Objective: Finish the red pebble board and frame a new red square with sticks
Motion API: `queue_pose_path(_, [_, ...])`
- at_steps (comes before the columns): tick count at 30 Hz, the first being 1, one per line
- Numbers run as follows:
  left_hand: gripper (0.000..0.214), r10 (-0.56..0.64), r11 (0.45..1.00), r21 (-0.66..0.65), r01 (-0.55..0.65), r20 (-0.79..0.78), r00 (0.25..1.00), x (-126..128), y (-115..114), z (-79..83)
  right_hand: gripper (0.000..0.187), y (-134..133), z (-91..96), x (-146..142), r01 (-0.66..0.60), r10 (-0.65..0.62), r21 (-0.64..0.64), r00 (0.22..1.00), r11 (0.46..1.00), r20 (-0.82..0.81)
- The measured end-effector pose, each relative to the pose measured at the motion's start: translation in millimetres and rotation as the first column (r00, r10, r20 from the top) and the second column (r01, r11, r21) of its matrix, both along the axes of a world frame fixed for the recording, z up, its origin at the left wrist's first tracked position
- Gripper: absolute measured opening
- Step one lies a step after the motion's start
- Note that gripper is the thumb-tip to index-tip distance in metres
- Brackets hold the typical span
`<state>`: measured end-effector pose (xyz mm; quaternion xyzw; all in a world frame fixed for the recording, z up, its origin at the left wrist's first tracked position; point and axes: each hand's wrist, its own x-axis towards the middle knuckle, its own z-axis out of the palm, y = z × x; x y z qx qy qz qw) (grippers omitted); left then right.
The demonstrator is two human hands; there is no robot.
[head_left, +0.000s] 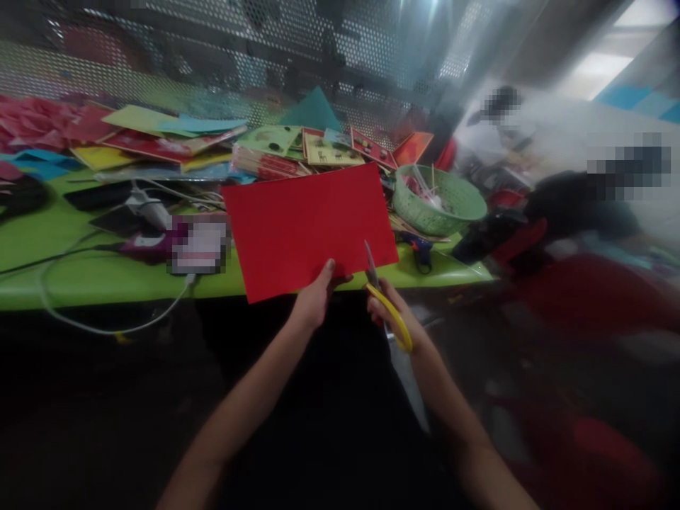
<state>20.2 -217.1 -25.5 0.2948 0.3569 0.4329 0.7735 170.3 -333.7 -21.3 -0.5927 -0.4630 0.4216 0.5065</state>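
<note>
My left hand (317,297) pinches the lower edge of a red sheet of paper (308,227), holding it up in front of the green table (79,273). Just to its right, my right hand (394,319) grips yellow-handled scissors (383,301). Their blades point up and meet the bottom edge of the red sheet near its right corner.
Coloured paper sheets and cards (175,138) are piled along the back of the table. A green basket (440,198) with sticks stands at the right end. A white cable (100,322) hangs over the front edge. Other people (574,212) sit at the right.
</note>
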Motion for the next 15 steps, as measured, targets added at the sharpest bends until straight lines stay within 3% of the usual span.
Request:
queue_pose_path(5, [0.042,0.009,1.0,-0.029,-0.007,0.046,0.999,1.0,-1.5,4.5,0.053,1.0,1.1,-0.7,0.0,0.0,0.014,1.0,1.0,-0.009])
queue_pose_path(9, [0.032,0.065,0.997,0.025,-0.069,0.117,0.991,2.6,-2.1,7.1,0.053,1.8,6.1,-4.7,0.023,-0.023,0.012,0.999,1.0,-0.023])
queue_pose_path(15, [0.03,0.058,0.998,-0.007,-0.058,0.111,0.992,3.4,-3.6,6.7,0.061,2.4,7.9,-7.9,0.085,-0.085,-0.013,0.996,0.996,-0.006])
